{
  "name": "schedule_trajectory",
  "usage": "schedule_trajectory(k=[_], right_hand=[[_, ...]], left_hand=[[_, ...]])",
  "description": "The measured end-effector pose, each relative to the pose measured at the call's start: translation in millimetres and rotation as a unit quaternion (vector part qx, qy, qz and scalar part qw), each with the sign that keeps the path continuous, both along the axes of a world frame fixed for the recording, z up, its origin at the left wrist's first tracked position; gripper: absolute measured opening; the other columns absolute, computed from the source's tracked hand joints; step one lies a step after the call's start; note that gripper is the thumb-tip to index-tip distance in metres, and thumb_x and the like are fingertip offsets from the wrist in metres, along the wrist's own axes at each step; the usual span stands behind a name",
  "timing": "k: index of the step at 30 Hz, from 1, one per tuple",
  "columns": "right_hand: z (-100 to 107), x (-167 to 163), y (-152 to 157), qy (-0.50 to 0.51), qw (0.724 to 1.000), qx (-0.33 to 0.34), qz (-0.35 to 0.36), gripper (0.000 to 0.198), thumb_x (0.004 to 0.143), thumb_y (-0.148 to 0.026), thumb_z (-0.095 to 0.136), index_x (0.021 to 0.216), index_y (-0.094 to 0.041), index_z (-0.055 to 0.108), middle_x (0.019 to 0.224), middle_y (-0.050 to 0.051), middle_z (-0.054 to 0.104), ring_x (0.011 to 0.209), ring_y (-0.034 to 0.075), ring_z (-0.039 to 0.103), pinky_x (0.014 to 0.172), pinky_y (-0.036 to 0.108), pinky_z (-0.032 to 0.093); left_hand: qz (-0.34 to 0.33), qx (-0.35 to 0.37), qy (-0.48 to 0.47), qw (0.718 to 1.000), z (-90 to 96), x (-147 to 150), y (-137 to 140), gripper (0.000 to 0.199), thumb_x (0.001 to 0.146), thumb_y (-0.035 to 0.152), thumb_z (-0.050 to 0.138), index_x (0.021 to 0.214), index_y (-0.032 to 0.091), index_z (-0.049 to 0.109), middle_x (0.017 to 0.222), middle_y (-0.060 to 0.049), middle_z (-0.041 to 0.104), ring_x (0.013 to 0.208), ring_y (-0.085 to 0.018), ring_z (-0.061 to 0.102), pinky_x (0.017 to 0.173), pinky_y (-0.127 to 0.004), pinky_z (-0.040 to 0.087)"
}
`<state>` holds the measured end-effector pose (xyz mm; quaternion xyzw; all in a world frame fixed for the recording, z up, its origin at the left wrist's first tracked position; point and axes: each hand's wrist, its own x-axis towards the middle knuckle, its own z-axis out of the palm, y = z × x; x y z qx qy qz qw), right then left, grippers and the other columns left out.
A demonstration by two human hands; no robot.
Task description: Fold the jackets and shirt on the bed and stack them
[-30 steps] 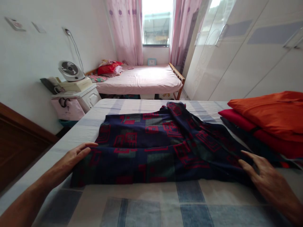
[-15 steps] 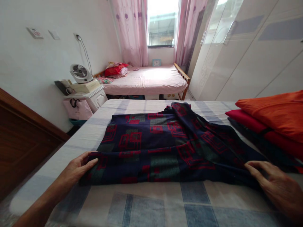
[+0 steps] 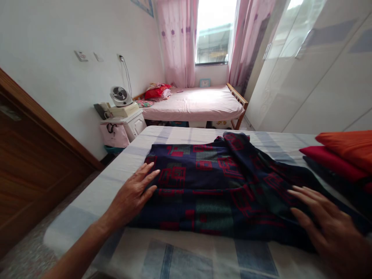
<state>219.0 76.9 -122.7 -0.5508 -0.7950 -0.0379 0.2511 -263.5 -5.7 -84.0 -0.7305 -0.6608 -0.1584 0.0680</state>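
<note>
A dark navy shirt (image 3: 200,174) with red and green square patterns lies partly folded on the bed, its near side turned over in a long strip. My left hand (image 3: 135,193) rests at the left end of the shirt, fingers spread and stretched over the cloth. Over the right part of the shirt is my right hand (image 3: 325,221), its fingers extended and apart, gripping nothing. Whether the right palm presses on the cloth cannot be made out.
The shirt lies on a bed with a blue-and-white checked sheet (image 3: 162,252). Folded orange clothes (image 3: 348,147) and red clothes (image 3: 331,161) are stacked at the right. Beyond are a pink bed (image 3: 200,102), a small fan (image 3: 120,96) on a cabinet, and a white wardrobe (image 3: 299,85).
Both hands have let go of the shirt's edges and opened. My left hand has moved inward and up over the cloth. The view has turned slightly left.
</note>
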Motion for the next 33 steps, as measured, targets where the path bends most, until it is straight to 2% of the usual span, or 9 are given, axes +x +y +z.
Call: schedule_trajectory(k=[3,6,8,12,16,20,24,30,33], right_hand=[[-2,-31,-2,-0.018,0.997,-0.003,0.071,0.041,0.088,-0.044,0.038,0.128,-0.036,0.044,0.137,0.004,0.049,0.13,0.026,0.04,0.103,0.048,0.037],[-12,-34,-3,-0.052,0.994,-0.04,0.09,0.037,0.089,-0.042,0.042,0.121,-0.027,0.055,0.131,0.007,0.056,0.126,0.027,0.046,0.099,0.046,0.042],[-13,-28,-5,-0.051,0.994,-0.026,0.093,0.034,0.09,-0.038,0.043,0.117,-0.024,0.059,0.126,0.008,0.059,0.122,0.025,0.05,0.096,0.043,0.045],[3,-17,-11,0.0,0.996,0.043,0.076,0.026,0.091,-0.029,0.043,0.106,-0.022,0.063,0.113,0.007,0.065,0.107,0.02,0.059,0.091,0.036,0.048],[15,0,-15,0.018,0.998,0.047,0.041,0.021,0.091,-0.027,0.044,0.097,-0.023,0.064,0.099,0.004,0.067,0.091,0.018,0.063,0.082,0.033,0.05],[15,30,-28,0.028,0.998,0.059,-0.004,0.018,0.09,-0.026,0.046,0.098,-0.022,0.063,0.098,0.005,0.065,0.091,0.018,0.062,0.082,0.032,0.049],[7,53,-51,-0.031,0.997,0.055,0.043,0.024,0.085,-0.025,0.056,0.109,-0.023,0.06,0.109,0.006,0.063,0.106,0.021,0.056,0.091,0.037,0.043],[-7,66,-60,-0.06,0.997,0.042,0.036,0.014,0.087,-0.018,0.05,0.095,-0.022,0.062,0.099,0.005,0.066,0.104,0.02,0.057,0.089,0.037,0.04],[-5,73,-58,-0.051,0.998,0.029,0.037,0.018,0.086,-0.013,0.048,0.093,-0.023,0.061,0.099,0.005,0.066,0.108,0.021,0.055,0.09,0.038,0.039]], left_hand=[[-0.043,-0.053,0.024,0.997,-20.3,4,17,0.05,0.091,0.045,0.037,0.139,0.03,0.04,0.152,-0.003,0.028,0.14,-0.026,0.022,0.111,-0.049,0.025],[0.019,-0.094,0.041,0.995,-51.0,-28,23,0.054,0.091,0.047,0.033,0.137,0.021,0.044,0.147,-0.01,0.038,0.136,-0.028,0.032,0.108,-0.05,0.031],[0.044,-0.081,0.054,0.994,-67.6,-59,24,0.056,0.089,0.045,0.031,0.135,0.017,0.047,0.144,-0.012,0.042,0.135,-0.029,0.033,0.107,-0.05,0.033],[0.019,-0.054,0.077,0.995,-68.1,-87,34,0.048,0.089,0.043,0.031,0.117,0.019,0.062,0.134,-0.011,0.054,0.128,-0.033,0.044,0.104,-0.052,0.037],[-0.007,0.024,0.022,0.999,-35.4,-31,59,0.053,0.089,0.051,0.034,0.123,0.017,0.056,0.133,-0.014,0.054,0.127,-0.032,0.045,0.103,-0.051,0.039],[-0.173,0.042,0.007,0.984,-11.8,64,65,0.042,0.091,0.042,0.04,0.125,0.022,0.054,0.137,-0.007,0.051,0.13,-0.026,0.042,0.105,-0.044,0.04],[-0.329,0.03,0.057,0.942,-17.3,129,53,0.044,0.09,0.027,0.047,0.134,0.031,0.045,0.144,0.001,0.043,0.136,-0.022,0.033,0.109,-0.041,0.036],[-0.365,-0.026,0.118,0.923,-47.2,144,55,0.06,0.09,0.04,0.047,0.145,0.031,0.024,0.151,-0.003,0.029,0.139,-0.028,0.026,0.109,-0.049,0.032],[-0.363,-0.054,0.124,0.922,-50.5,140,56,0.065,0.088,0.047,0.047,0.146,0.03,0.022,0.152,-0.003,0.027,0.139,-0.03,0.024,0.109,-0.052,0.03]])
